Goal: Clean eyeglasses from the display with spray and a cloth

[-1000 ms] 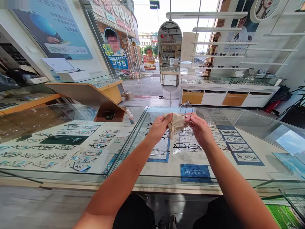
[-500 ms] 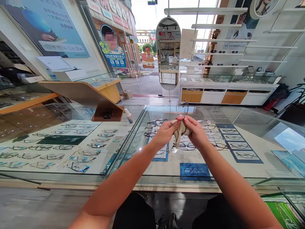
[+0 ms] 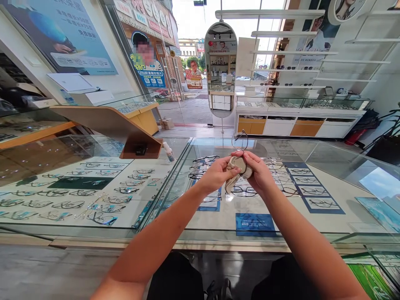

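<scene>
A pair of round, thin-rimmed glasses (image 3: 247,142) is held up over the glass counter, one lens pointing upward and the other low between my hands. My left hand (image 3: 218,173) is closed on a beige cleaning cloth (image 3: 230,184), its thumb pressing the cloth against the lower lens. My right hand (image 3: 258,171) pinches the frame from the other side, with part of the cloth bunched by its fingers. The fingers and cloth cover much of the lower rim.
Rows of glasses lie inside the glass display counter (image 3: 200,239). A white spray bottle (image 3: 169,152) stands on the left near a wooden stand (image 3: 125,129). Beyond the counter stands an oval mirror (image 3: 221,71). A blue card (image 3: 255,225) lies near the front edge.
My left thumb has moved right, over the lower lens, and the cloth is now spread across it. The glasses have shifted very slightly; my right hand stays nearly in place.
</scene>
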### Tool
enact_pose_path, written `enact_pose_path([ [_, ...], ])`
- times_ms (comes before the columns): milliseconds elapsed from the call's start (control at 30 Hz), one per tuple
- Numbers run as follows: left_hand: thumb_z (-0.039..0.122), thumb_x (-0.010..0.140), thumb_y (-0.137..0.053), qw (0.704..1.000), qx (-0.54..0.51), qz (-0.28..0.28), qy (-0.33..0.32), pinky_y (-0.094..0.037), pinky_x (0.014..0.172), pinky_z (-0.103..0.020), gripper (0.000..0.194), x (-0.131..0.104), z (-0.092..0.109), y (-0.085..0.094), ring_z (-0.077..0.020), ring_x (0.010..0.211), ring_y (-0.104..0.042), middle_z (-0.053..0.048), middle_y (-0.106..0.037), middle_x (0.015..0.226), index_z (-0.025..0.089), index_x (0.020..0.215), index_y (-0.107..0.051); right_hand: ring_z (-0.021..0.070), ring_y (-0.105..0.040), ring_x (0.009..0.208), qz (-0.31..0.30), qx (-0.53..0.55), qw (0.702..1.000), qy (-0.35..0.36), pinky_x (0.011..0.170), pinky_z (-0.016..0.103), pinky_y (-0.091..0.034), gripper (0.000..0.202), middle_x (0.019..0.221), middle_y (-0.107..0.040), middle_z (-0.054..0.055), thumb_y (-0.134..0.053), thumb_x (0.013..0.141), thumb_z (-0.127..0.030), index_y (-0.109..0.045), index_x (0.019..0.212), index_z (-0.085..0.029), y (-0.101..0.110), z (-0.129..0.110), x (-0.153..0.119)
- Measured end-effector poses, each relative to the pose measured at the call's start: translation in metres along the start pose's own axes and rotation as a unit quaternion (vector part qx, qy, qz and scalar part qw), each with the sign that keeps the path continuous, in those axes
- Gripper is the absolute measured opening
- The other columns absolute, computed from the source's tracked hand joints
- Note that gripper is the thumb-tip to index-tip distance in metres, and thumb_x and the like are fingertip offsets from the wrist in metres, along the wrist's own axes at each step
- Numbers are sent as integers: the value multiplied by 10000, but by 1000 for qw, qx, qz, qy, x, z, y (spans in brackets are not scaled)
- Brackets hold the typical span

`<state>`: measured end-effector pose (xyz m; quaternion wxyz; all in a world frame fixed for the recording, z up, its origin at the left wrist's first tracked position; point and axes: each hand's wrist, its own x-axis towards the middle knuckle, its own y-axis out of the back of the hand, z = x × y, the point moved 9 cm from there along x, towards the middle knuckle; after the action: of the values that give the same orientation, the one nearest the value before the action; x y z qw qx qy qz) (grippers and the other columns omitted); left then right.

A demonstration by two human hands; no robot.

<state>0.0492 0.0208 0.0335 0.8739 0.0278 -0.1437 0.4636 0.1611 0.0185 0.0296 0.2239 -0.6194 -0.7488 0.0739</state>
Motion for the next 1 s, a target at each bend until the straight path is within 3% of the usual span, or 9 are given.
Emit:
enact_pose_path([
  [333,566,839,-885,991,-31,122,-40,-526,727,-236,545,-4,-9,2,-130,792,-646,-34,-740,938,183,1189,-721,288,-702,1269,13,37,999,-14,1030,381,-588,384,1375,-777,43,-876,801,-605,-860,1045,-308,-14,12,-4],
  [500,658,854,-828,982,-33,172,-66,-493,696,-229,530,-7,2,6,-119,748,-594,-9,-698,839,157,988,-719,300,-679,1335,-32,27,999,11,1086,395,-569,359,1406,-773,50,-820,890,-529,-860,1148,-283,-23,6,-7],
  [733,749,876,-748,994,-2,109,-21,-472,668,-253,605,0,-6,12,-139,718,-579,-8,-668,771,160,1014,-739,250,-782,996,-16,20,1000,-9,847,334,-605,351,1106,-854,45,-843,856,-529,-876,1106,-285,-12,6,-4],
  [833,719,882,-763,998,-3,61,1,-473,662,-255,579,3,-10,9,-130,693,-575,-15,-680,803,164,1046,-743,242,-781,954,-7,9,1000,4,819,334,-606,310,1134,-849,41,-860,836,-524,-878,1053,-303,-6,4,0],
  [1000,628,856,-844,1000,20,16,-3,-530,785,-271,606,3,-8,4,-171,861,-663,-54,-743,976,179,1246,-729,239,-770,966,12,-3,1000,7,784,316,-595,305,1150,-847,43,-851,838,-545,-874,1012,-296,0,4,2],
])
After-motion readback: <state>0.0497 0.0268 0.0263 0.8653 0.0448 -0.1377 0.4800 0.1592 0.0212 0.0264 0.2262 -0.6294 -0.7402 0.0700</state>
